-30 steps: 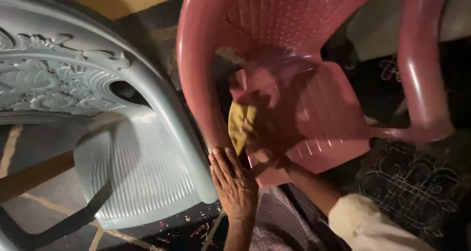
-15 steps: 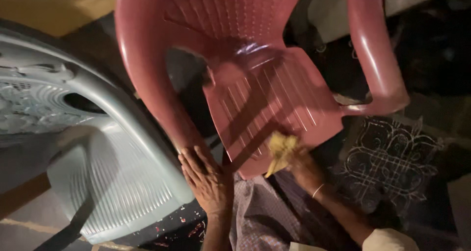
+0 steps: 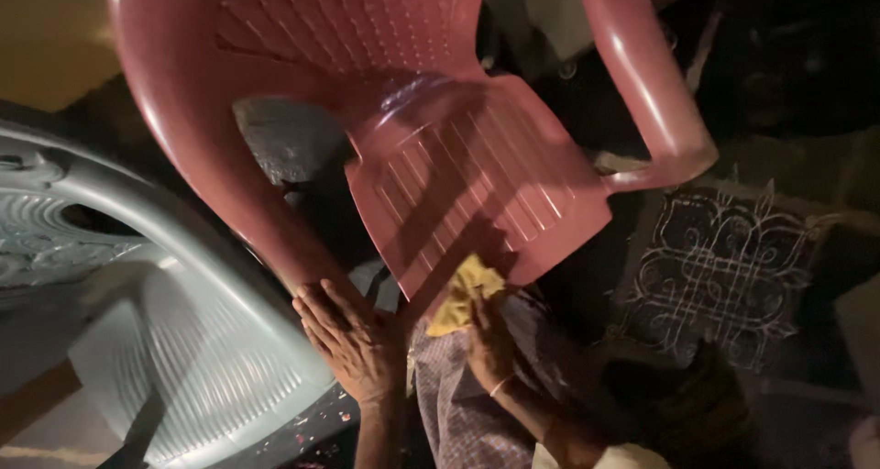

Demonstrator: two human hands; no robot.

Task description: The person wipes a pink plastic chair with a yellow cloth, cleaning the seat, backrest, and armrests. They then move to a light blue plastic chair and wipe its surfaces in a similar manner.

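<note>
While tipped toward the camera over dark ground, fills most of the view: pink plastic chair (image 3: 458, 176), slatted seat facing up and nearest, armrests reaching to the left and right. Just beside its left armrest, pale grey plastic chair (image 3: 183, 341) with ribbed seat and carved back, and off the seat's right corner a white chalk floor pattern (image 3: 724, 276). Flat and open against the foot of the pink left armrest, left hand (image 3: 353, 341); closed around a yellow cloth (image 3: 465, 293) pressed to the seat's front edge, right hand (image 3: 490, 345).
</note>
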